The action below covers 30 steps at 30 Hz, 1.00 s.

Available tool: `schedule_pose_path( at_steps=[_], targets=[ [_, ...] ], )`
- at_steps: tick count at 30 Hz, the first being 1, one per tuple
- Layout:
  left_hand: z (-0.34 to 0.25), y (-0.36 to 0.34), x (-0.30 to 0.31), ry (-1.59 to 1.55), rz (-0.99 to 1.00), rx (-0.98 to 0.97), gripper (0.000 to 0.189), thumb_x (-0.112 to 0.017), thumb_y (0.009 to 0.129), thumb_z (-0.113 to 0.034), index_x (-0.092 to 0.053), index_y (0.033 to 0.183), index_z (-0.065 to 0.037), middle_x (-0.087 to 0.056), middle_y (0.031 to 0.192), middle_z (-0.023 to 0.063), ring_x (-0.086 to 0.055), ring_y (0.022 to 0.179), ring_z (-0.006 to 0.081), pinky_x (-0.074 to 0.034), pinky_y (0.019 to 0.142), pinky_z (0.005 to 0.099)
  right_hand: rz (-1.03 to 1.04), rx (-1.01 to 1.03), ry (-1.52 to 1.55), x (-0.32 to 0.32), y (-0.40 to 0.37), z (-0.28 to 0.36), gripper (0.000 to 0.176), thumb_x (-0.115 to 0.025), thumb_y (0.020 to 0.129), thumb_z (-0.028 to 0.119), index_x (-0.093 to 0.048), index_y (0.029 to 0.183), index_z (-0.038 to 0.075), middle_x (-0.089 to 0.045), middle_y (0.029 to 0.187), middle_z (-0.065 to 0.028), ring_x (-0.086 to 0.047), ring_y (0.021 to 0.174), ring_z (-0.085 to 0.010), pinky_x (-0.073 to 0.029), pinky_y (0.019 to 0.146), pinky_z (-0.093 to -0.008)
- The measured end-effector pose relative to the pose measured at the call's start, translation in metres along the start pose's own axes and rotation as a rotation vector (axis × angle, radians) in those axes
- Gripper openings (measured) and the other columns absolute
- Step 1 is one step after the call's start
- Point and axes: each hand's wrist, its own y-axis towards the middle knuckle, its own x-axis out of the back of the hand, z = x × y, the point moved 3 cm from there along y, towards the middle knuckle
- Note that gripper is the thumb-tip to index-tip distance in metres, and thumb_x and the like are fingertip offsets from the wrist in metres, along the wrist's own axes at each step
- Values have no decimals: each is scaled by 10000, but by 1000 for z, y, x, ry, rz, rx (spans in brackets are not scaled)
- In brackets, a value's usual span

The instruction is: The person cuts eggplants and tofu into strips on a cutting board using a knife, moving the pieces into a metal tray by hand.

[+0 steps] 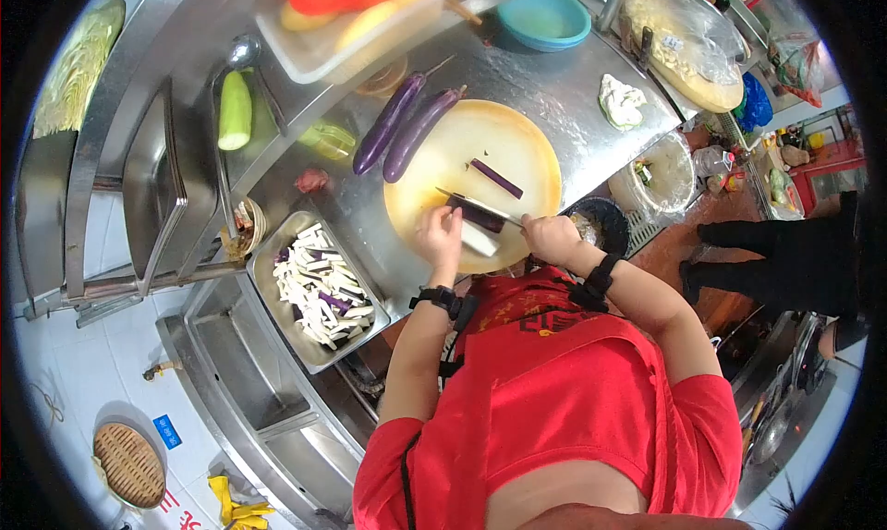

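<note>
My right hand [554, 241] is closed round the handle of a knife [482, 204], whose blade lies along a dark purple eggplant piece [480, 219] on the round cutting board [531, 146]. Fingers bent, my left hand [438, 242] holds the left end of that piece, close to the blade. A pale-fleshed eggplant slab [478, 241] lies just below it. Farther up the board rests a purple eggplant strip [496, 179]. Two whole eggplants [390, 123] lie at the board's upper left, one overlapping its edge.
Cut eggplant strips [319, 285] fill a metal tray [377, 319] to the left. A white tub [305, 63] and turquoise bowl [545, 22] stand beyond the board. A bin with a plastic liner [654, 174] is at right, near a person in black [785, 262].
</note>
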Motion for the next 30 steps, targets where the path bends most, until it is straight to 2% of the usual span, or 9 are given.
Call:
schedule_pose_path(
  at_steps=[4,6,9,11,19,21,24,29,30],
  targets=[
    [4,-3,-4,71,25,-5,181,-711,704,-200,-608,797,-83,-617,900,68,-561,883,280,-423,788,388,41,3,-46,8,-2,4,222,-480,871,252,-531,880,36,-640,664,-128,-645,594,-272,-504,511,-381],
    [0,-2,-2,114,-58,-110,173,-719,679,-166,-596,785,-106,-610,855,50,-562,822,271,-430,738,380,55,1,-55,7,2,6,216,-475,874,244,-530,883,35,-641,666,-128,-646,596,-275,-505,513,-380],
    [-7,-2,-1,121,-55,-79,180,-725,664,-149,-589,775,-110,-609,888,44,-554,849,275,-428,754,380,35,-5,-14,-12,14,8,203,-468,865,222,-529,889,31,-647,682,-136,-650,605,-275,-508,516,-384],
    [-3,-2,-5,143,-58,-93,181,-726,660,-145,-590,775,-113,-609,897,41,-555,849,271,-430,751,381,-47,-3,-98,-30,30,9,240,-490,866,279,-534,871,43,-628,639,-133,-634,560,-279,-488,473,-391],
    [4,-3,-1,163,-63,-108,168,-715,675,-121,-589,784,-95,-609,885,49,-567,842,254,-443,729,373,-38,-24,76,5,20,1,234,-463,858,252,-539,916,39,-646,712,-159,-645,641,-307,-504,569,-427],
    [16,-4,0,-137,-40,-6,147,-692,699,-103,-588,797,-66,-607,862,74,-569,828,268,-443,743,374,-55,-38,88,18,9,3,239,-466,862,254,-536,911,31,-639,711,-171,-636,639,-319,-497,562,-431],
    [12,-8,7,-236,-158,44,111,-674,730,-79,-584,768,-25,-606,803,104,-572,758,285,-451,699,365,-21,28,92,16,10,11,213,-471,856,228,-533,907,31,-643,714,-168,-643,649,-310,-504,565,-420],
    [4,-4,-1,-108,-102,42,150,-696,726,-140,-587,789,-59,-608,852,88,-564,812,284,-435,729,373,6,0,-6,-21,30,17,197,-489,836,214,-540,882,30,-651,727,-164,-654,654,-294,-515,567,-406],
    [-4,-3,0,48,-107,6,163,-707,710,-154,-585,787,-79,-606,850,71,-566,803,280,-439,718,374,21,-29,25,-14,31,18,215,-493,834,234,-545,880,31,-649,734,-168,-652,666,-301,-513,578,-412]
  ],
)
